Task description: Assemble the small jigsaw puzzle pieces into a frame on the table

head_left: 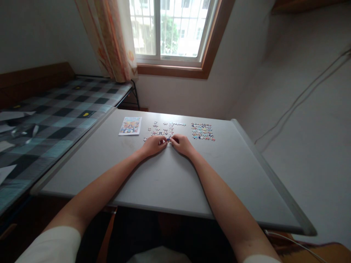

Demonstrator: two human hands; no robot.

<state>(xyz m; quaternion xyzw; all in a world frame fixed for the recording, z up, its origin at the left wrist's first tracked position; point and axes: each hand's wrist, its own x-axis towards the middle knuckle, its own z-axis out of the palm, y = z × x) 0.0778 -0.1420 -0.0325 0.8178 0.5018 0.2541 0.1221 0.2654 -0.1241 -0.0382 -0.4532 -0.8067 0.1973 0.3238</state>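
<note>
My left hand point(155, 145) and my right hand point(181, 144) meet at the middle of the table, fingertips closed around a small dark blue jigsaw puzzle piece point(168, 140). It sits at the near end of a joined strip of puzzle pieces point(171, 128), which turns right at its far end. Loose puzzle pieces point(157, 130) lie scattered beyond my left hand. To the right, more pieces point(203, 131) are spread in rows. A colourful printed picture sheet point(130, 126) lies flat at the left. My fingers partly hide the piece between them.
The light grey table point(164, 175) has a raised edge. A bed with a checked cover point(68, 106) stands along the left, with papers and clear plastic on it. A window point(170, 29) and a curtain point(106, 40) are ahead. A cable point(298, 96) hangs on the right wall.
</note>
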